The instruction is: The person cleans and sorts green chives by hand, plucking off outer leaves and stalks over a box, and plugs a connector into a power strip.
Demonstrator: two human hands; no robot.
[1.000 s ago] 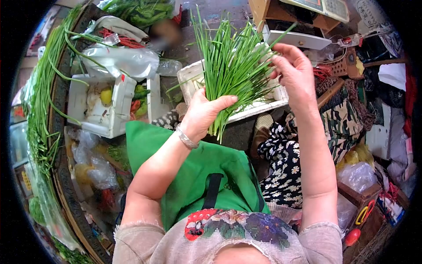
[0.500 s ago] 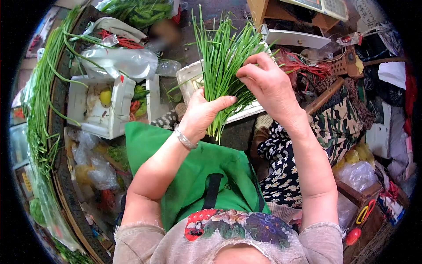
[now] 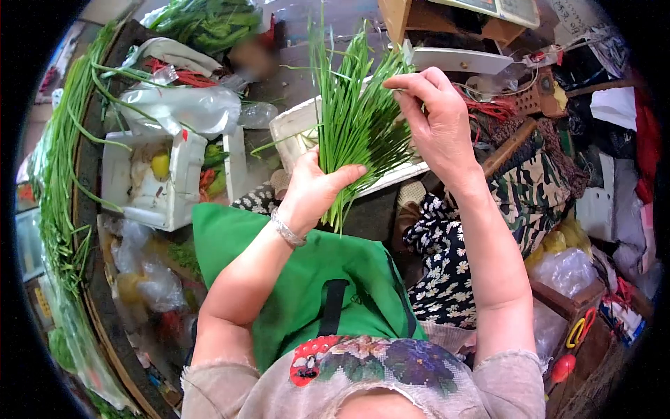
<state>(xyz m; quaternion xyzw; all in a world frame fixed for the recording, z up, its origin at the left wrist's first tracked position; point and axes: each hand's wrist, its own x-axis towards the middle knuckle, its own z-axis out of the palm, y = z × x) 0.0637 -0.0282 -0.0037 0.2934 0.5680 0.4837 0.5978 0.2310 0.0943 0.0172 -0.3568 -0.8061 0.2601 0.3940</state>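
Observation:
A fanned bunch of green chives (image 3: 356, 112) stands over a white foam box, tips pointing away from me and pale cut ends toward my lap. My left hand (image 3: 317, 188) is wrapped round its lower part, thumb across the front. To the right of the leaves is my right hand (image 3: 440, 119), raised, with thumb and index finger pinched close together. Whether a thin blade sits in that pinch is too small to tell. The white foam box (image 3: 285, 133) lies partly hidden behind the bunch. Below my left forearm spreads a green apron (image 3: 279, 279).
At left, a white foam box (image 3: 183, 195) contains a yellow fruit (image 3: 160, 166). Long green stems (image 3: 63, 160) hang along the left ledge. A wooden stand (image 3: 394, 19) holds a scale at the top. Red-handled scissors (image 3: 581, 328) sit in a wooden box at lower right.
My right hand has moved up and to the right, away from the middle of the leaves. The bunch has spread wider to the right. My left hand keeps its hold.

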